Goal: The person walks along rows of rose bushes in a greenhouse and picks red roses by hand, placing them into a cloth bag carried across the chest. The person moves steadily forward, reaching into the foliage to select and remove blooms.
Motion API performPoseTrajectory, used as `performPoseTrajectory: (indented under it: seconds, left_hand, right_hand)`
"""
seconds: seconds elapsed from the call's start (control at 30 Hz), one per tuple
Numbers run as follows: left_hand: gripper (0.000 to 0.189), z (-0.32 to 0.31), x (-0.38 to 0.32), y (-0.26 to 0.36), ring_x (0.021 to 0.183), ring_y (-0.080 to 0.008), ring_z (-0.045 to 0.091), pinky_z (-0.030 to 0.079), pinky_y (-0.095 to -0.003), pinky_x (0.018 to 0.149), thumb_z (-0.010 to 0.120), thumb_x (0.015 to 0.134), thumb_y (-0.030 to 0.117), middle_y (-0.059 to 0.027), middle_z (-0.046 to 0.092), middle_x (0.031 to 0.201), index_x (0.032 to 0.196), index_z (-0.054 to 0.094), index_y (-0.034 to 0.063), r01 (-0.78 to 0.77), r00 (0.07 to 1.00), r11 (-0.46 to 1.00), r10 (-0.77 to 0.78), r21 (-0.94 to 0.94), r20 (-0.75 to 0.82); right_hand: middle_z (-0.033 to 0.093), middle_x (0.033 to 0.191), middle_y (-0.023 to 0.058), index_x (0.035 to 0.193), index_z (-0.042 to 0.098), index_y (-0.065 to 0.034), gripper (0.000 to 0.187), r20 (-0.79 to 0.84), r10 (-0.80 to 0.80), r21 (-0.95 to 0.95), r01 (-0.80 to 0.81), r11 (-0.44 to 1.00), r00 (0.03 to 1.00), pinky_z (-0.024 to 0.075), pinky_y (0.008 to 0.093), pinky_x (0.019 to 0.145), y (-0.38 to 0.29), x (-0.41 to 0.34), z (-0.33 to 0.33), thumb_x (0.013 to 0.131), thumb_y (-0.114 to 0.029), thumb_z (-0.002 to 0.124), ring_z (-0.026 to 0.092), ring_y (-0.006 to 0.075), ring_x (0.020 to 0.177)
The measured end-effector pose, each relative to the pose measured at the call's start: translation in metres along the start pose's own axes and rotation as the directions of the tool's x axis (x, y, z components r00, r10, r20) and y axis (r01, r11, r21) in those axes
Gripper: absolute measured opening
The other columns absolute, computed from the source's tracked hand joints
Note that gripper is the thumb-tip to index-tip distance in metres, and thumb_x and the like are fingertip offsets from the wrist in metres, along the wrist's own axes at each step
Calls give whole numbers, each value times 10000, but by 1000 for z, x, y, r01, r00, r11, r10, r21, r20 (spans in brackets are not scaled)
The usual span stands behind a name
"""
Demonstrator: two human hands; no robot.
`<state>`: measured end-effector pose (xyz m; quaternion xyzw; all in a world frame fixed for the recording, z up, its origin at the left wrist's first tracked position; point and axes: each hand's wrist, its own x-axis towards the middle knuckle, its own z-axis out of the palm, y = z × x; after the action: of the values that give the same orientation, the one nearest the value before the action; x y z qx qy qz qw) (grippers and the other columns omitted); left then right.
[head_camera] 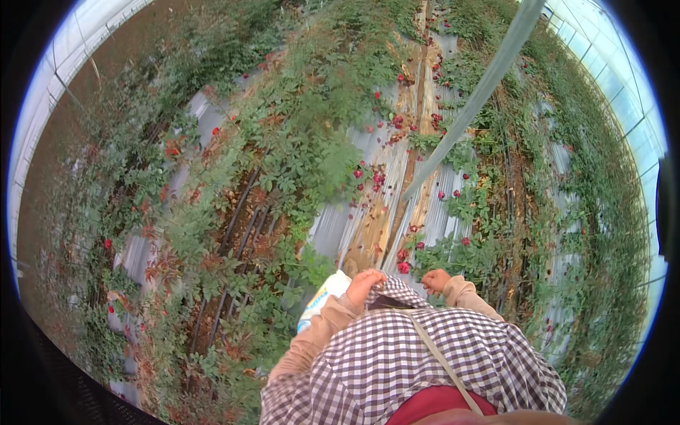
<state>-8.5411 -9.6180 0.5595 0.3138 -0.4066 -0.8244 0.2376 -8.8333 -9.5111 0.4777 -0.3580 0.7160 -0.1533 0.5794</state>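
Observation:
My left hand (363, 287) pinches the edge of the black-and-white checked garment (399, 289) in front of my waist. The cloth gapes there, with a dark fold inside. My right hand (435, 281) is just beyond the garment's right edge, its fingers curled; what lies inside them is hidden. A white bag with coloured printing (325, 297) hangs beside my left forearm, partly covered by it. A thin strap (443, 358) runs down over the checked cloth. Just beyond my hands, a red rose bloom (404, 267) lies on the ground.
Leafy rose bushes (319, 106) flank a path covered with plastic film (332, 228). Fallen red blooms and petals (378, 178) litter it. A slanting metal pole (473, 106) stands ahead. Black irrigation pipes (241, 212) run along the left bed. Greenhouse sheeting (619, 74) curves at the sides.

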Motion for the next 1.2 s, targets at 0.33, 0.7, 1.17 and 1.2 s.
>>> performPoseTrajectory:
  seconds: [0.33, 0.7, 1.17, 1.2]
  left_hand:
    - [158, -31, 147, 143, 779, -98, 528, 432, -246, 763, 507, 918, 96, -9, 600, 847, 896, 640, 13, 54, 996, 997, -50, 48, -72]
    - [171, -66, 302, 198, 732, -91, 493, 401, -241, 717, 510, 933, 118, -7, 585, 793, 917, 633, 0, -79, 853, 997, 79, 22, -515]
    - [202, -50, 432, 206, 747, -89, 472, 377, -220, 718, 497, 962, 137, -12, 561, 799, 973, 621, -22, 331, 623, 893, -449, -305, -640]
    - [202, -54, 428, 199, 753, -89, 478, 378, -220, 724, 502, 960, 135, -12, 565, 803, 976, 624, -25, 278, 665, 908, -418, -314, -620]
  right_hand:
    - [654, 623, 86, 732, 689, -21, 329, -64, -11, -92, 5, 996, 998, 496, 319, 527, -134, 166, -138, 831, -314, 577, 615, 183, 533]
    - [666, 809, 211, 836, 721, -90, 306, -379, -535, -372, 405, 835, 755, 521, 430, 762, -444, 540, -349, 820, -328, 529, 662, 363, 789]
    - [669, 1087, 179, 1276, 548, 27, 661, -594, -445, -162, 443, 882, 670, 482, 389, 921, -725, 759, -458, 794, -397, 702, 636, 317, 1016]
    - [660, 1113, 183, 1281, 546, 21, 631, -577, -450, -162, 444, 881, 681, 480, 401, 928, -727, 769, -456, 816, -380, 689, 629, 323, 1034]
